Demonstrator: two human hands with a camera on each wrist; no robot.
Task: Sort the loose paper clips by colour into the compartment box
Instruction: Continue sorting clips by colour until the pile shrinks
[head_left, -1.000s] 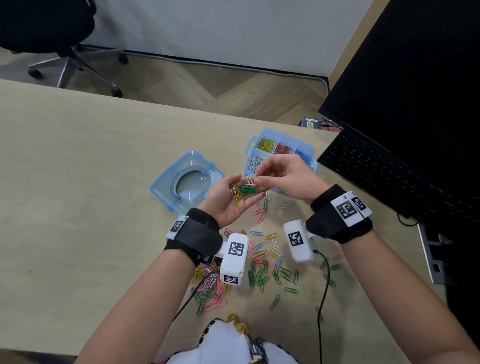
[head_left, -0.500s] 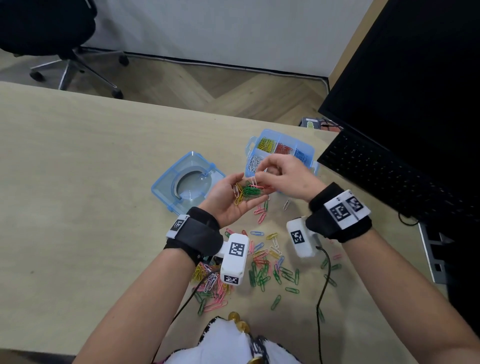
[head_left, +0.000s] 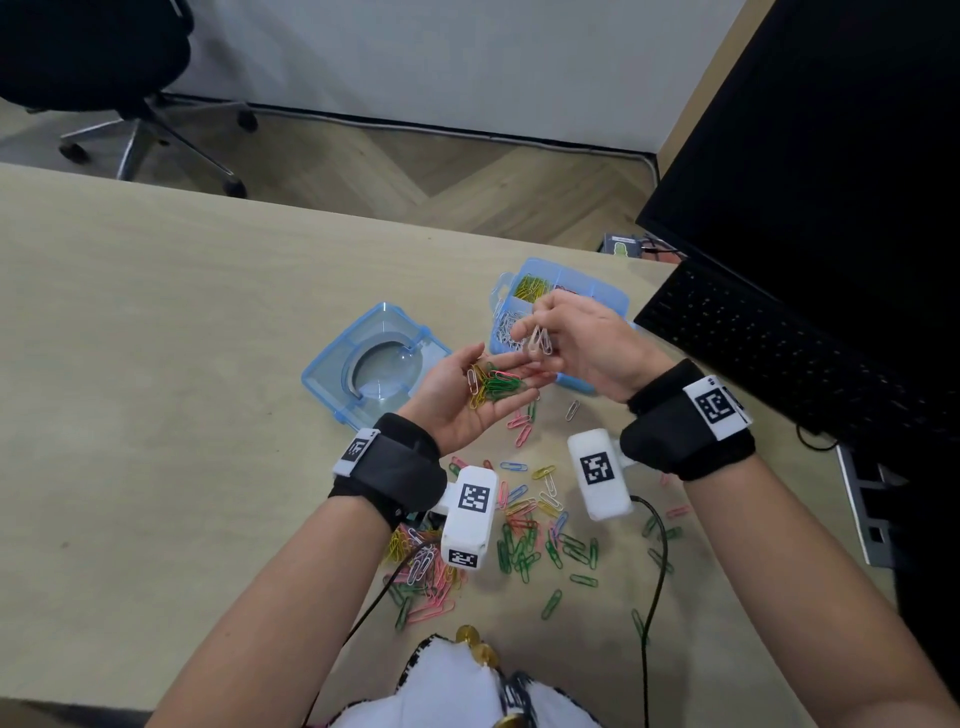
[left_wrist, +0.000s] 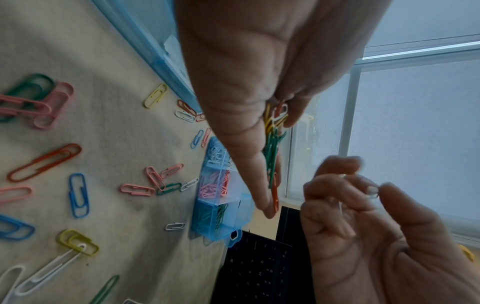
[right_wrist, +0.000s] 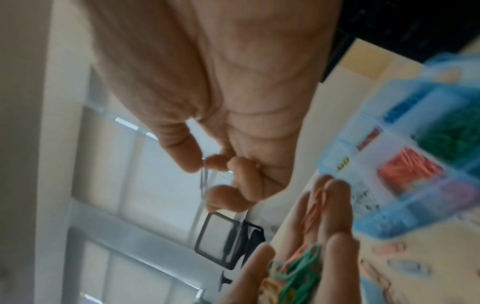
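Note:
My left hand (head_left: 506, 366) lies palm up above the table, fingers nearly straight, carrying a small bunch of green, yellow, white and orange clips (head_left: 496, 384) (left_wrist: 271, 152) (right_wrist: 298, 273). Just beyond it, my right hand (head_left: 537, 330) pinches a couple of white clips (head_left: 541, 343) (right_wrist: 203, 179) between thumb and fingertips, above the near left corner of the blue compartment box (head_left: 613, 301) (left_wrist: 215, 216) (right_wrist: 415, 205). The box holds sorted yellow, white, pink, green and blue clips. Many loose clips (head_left: 524, 540) lie scattered on the table under my wrists.
The box's clear blue lid (head_left: 374, 364) lies left of the box. A black keyboard (head_left: 779, 353) and monitor (head_left: 831, 156) stand close on the right. A black cable (head_left: 660, 545) crosses the loose clips. An office chair (head_left: 93, 67) stands beyond the table.
My right hand has lifted off the left palm with white clips pinched and moved up toward the box. The left hand has stayed in place, palm up.

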